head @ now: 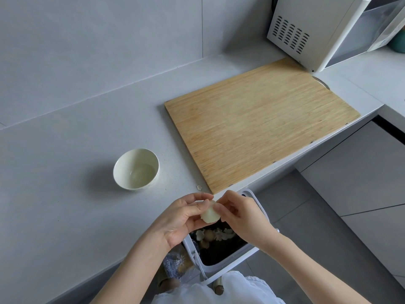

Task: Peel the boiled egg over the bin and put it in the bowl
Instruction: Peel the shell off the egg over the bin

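A pale boiled egg point(210, 214) is held between both hands, just above the open white bin point(258, 207) on the floor. My left hand point(182, 218) cups it from the left, thumb and fingers around it. My right hand point(238, 216) pinches at its right side with the fingertips. Shell pieces point(215, 234) lie inside the bin's dark liner. The cream bowl point(136, 169) stands on the grey counter to the upper left of the hands, with nothing in it.
A wooden cutting board point(258, 126) lies on the counter point(65, 172), right of the bowl. A shell fragment point(199, 187) sits by the board's near corner. A white microwave point(324, 29) stands at the back right. A plastic bag point(175, 264) lies beside the bin.
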Tool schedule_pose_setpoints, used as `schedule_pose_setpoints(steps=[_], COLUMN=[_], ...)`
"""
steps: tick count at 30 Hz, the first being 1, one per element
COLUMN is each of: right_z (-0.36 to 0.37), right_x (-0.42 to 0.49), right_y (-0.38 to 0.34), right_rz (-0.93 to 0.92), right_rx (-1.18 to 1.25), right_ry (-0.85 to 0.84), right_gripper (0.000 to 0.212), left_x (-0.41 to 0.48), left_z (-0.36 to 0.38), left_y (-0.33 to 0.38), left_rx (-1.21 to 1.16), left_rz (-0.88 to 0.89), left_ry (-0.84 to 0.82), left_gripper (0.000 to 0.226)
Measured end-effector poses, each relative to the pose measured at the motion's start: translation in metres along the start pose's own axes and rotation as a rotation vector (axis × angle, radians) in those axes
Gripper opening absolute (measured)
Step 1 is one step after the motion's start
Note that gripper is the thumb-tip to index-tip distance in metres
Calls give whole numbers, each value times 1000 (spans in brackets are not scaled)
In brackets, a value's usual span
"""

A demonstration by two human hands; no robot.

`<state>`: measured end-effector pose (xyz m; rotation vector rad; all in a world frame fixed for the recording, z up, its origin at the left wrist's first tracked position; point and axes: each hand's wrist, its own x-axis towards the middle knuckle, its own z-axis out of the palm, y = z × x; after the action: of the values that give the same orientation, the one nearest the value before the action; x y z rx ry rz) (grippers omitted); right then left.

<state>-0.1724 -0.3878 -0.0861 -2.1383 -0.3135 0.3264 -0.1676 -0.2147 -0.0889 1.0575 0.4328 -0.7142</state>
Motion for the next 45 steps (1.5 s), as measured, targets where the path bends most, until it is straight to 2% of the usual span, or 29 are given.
schedule_pose_setpoints(steps=[2,5,9,12,17,20,25,31,36,39,43,45], right_z=[2,2,5,3,-2,2,1,4,8,10,10,10], right_x=[-1,-1,0,-2,-5,-4,-4,-2,0,-1,0,-1], right_y=[0,2,8,7,-7,-11,-7,3,6,8,6,5], right_rz=[-118,-202,-154,-62,30,21,0,-221,-274,-288,-237,-190], right_rx=[-205,-317,-297,-237,32,0,67,-215,-412,-448,-427,-358], right_ry=[4,45,115,184,104,141,154,135,157,189,196,197], right_gripper=[29,36,35,17,22,39,36,38,51,53,34,39], left_x=[0,-2,-3,-3,-4,-4,-7,-4,-3,-2,-1,-1], left_z=[0,1,4,3,5,7,6,4,6,6,5,4], left_y=[0,0,2,3,3,2,4,2,1,2,3,4], left_rx=[12,6,-22,-48,2,65,21,58,72,85,97,94], left_rz=[-3,-7,4,9,10,15,-2,-10,-1,7,15,15], left_ry=[6,-7,-27,-20,10,13,2,45,64,73,74,72], left_gripper=[23,23,25,35,36,32,26,26,26,29,30,29])
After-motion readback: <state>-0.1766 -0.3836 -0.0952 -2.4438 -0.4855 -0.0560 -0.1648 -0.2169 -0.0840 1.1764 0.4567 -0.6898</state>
